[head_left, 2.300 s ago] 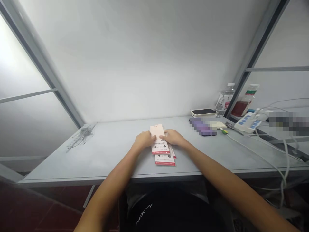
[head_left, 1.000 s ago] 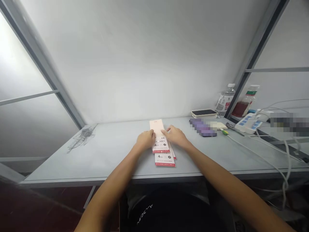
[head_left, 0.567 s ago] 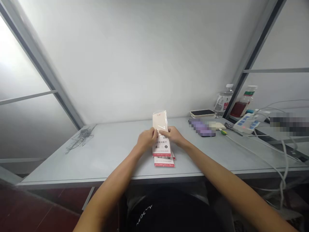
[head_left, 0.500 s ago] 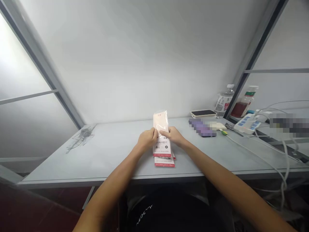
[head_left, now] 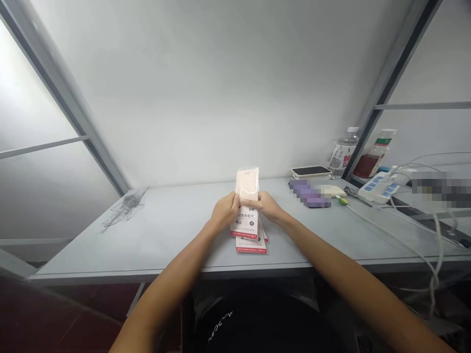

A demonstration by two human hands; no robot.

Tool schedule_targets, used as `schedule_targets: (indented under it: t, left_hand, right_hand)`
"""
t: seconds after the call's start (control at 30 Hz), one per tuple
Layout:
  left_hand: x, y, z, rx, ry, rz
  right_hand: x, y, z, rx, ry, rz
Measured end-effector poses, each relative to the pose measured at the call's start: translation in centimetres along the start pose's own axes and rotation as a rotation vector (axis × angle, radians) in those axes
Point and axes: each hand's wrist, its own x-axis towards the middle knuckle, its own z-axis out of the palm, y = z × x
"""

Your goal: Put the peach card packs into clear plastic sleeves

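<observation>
A clear plastic packet (head_left: 247,182) with a pale pink upper part and a white, red-edged printed lower part is held above the desk, near its middle. My left hand (head_left: 225,208) is closed on the packet's left edge. From the right, my right hand (head_left: 268,206) grips the same packet, its thumb lying across the front. Beneath and nearer the desk's front edge lie similar white packets (head_left: 251,245) with red borders, partly covered by the held one.
On the grey desk (head_left: 165,235), a purple object (head_left: 309,195), a phone (head_left: 311,171) and a water bottle (head_left: 343,153) stand or lie at the right. Farther right are a power strip (head_left: 379,187), white cables and a bottle of red liquid (head_left: 373,157). Dark scribbles mark the left.
The held packet has tilted slightly, its top shifting right and its bottom left. Both hands keep their grip, and the packets underneath stay in place.
</observation>
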Motion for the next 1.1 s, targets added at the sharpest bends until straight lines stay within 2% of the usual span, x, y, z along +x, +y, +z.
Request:
schedule_targets:
  t: [0.2, 0.37, 0.67, 0.8, 0.87, 1.0, 1.1]
  left_hand:
    - [0.2, -0.3, -0.1, -0.068, -0.063, -0.034]
    - [0.4, -0.4, -0.2, -0.304, -0.135, -0.003]
    - [0.7, -0.5, -0.1, -0.525, -0.196, -0.029]
    - [1.0, -0.7, -0.3, -0.635, -0.179, -0.056]
    - [1.1, -0.7, -0.3, -0.581, -0.128, -0.055]
    - [1.3, -0.8, -0.5, -0.395, 0.056, -0.109]
    - [1.3, -1.2, -0.8, -0.350, 0.070, -0.189]
  right_hand:
    - [0.0, 0.3, 0.0, -0.130, -0.009, -0.039]
    - [-0.1, 0.4, -0.3, -0.081, -0.045, -0.065]
    - [-0.2, 0.4, -0.8, -0.013, -0.096, -0.078]
    - [-0.3, 0.2, -0.7, 0.054, -0.105, -0.075]
    - [-0.2, 0.2, -0.6, 0.081, -0.067, -0.065]
    - [0.2, 0.3, -0.2, 0.127, 0.067, -0.027]
    - [0.4, 0.2, -0.2, 0.141, 0.124, 0.006]
